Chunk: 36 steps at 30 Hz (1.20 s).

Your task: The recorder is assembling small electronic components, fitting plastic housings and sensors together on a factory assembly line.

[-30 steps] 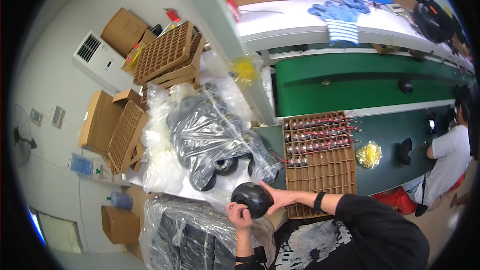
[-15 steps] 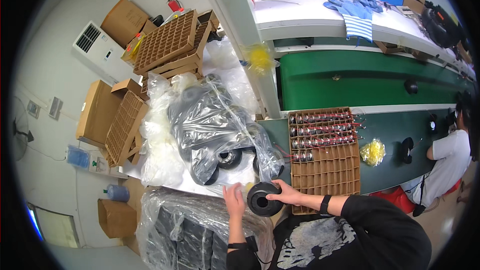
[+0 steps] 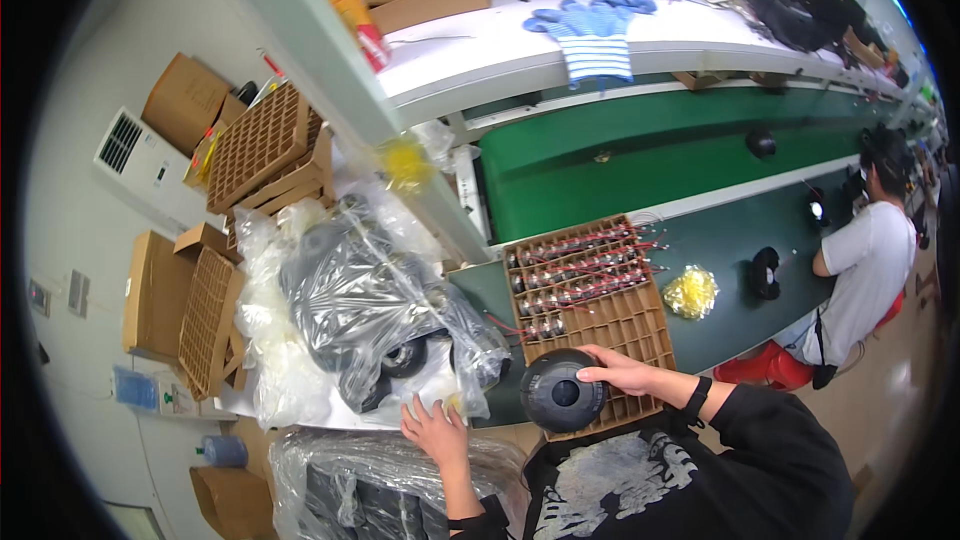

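My right hand (image 3: 622,372) grips a round black plastic housing (image 3: 548,410) with a dark disc at its middle. It is held over the near left corner of the brown cardboard divider tray (image 3: 640,335). My left hand (image 3: 437,432) holds nothing; its fingers are spread beside the near edge of a clear plastic bag (image 3: 365,270). More black round parts lie in and under that bag, one of them a ring-shaped part (image 3: 403,358). In the tray's far rows stand several small metal motors (image 3: 585,275) with red wires; the near rows show bare compartments.
A crumpled yellow clump (image 3: 691,292) and a black part (image 3: 766,273) lie on the dark green bench. A person in a white shirt (image 3: 868,250) sits at the right. Below my left hand are plastic-wrapped dark goods (image 3: 375,495). A pale post (image 3: 370,110) rises behind the bench.
The housing has moved right toward the tray in my right hand and now shows a different face. My left hand has come away from beside it. The view has shifted right.
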Motion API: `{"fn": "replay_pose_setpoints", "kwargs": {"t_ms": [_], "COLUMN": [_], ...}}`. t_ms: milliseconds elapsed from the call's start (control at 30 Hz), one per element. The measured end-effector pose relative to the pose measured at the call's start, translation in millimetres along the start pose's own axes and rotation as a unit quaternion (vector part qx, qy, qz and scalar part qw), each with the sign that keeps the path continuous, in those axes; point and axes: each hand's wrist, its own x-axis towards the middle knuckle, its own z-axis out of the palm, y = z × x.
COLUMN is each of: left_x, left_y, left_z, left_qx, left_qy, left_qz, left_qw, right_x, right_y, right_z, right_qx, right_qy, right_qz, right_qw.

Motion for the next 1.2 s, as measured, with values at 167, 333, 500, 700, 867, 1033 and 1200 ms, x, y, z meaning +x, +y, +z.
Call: {"fn": "replay_pose_setpoints", "kwargs": {"t_ms": [167,333,500,700,867,1033,1200], "left_x": [9,17,32,24,25,29,45], "left_y": [29,120,177,181,192,208,216], "left_z": [-37,-97,-97,-47,-30,-41,-38], "left_qx": [-0.065,-0.355,-0.377,-0.494,-0.732,-0.676,-0.599], "left_qy": [-0.180,-0.085,-0.105,-0.248,-0.270,-0.241,-0.161], "left_qz": [-0.058,0.350,0.402,0.158,-0.086,-0.026,0.019], "left_qw": [0.980,0.863,0.828,0.818,0.620,0.696,0.784], "right_x": [-15,-21,-25,-34,-75,-69,-67], "right_y": [-11,-13,-21,-4,-44,-36,-26], "right_z": [-11,-24,-36,-50,-28,-27,-26], "right_qx": [-0.037,0.028,0.022,-0.028,-0.411,-0.427,-0.477], "right_qy": [0.052,0.053,0.022,0.146,0.199,0.215,0.167], "right_qz": [-0.031,0.049,0.159,-0.051,-0.369,-0.390,-0.442], "right_qw": [0.997,0.997,0.987,0.988,0.810,0.787,0.741]}}
